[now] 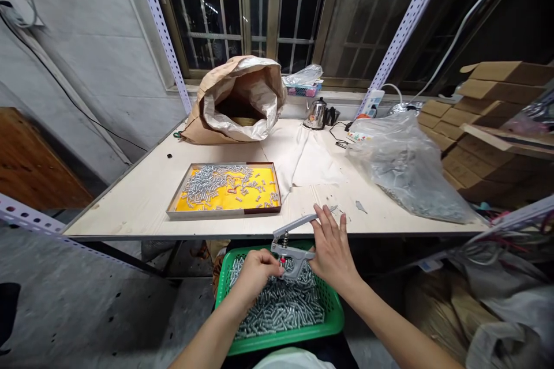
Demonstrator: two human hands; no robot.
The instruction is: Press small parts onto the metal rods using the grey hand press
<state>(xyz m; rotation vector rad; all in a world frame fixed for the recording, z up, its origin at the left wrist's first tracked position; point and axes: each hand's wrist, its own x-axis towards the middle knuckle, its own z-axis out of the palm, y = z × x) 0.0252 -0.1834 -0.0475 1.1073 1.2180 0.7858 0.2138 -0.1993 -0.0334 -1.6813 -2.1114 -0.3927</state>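
Observation:
My right hand (332, 245) is wrapped round a grey lever hand tool (296, 262) with a coil spring near its hinge; its upper handle is raised, apart from the lower body. Close by, my left hand (259, 270) pinches at the tool's jaw, beside a small red part (283, 260). Whatever lies between those fingertips is too small to make out. Beneath both hands, a green plastic basket (281, 339) holds many small silvery metal pieces (285, 308), like springs or screws.
On the table (130, 207) lies a shallow tray (220, 213) with more small metal pieces on a yellow base. Behind it stands an open paper sack (203, 109). A steel kettle (317, 114), a clear plastic bag (398, 155) and stacked cardboard boxes (493, 144) are to the right.

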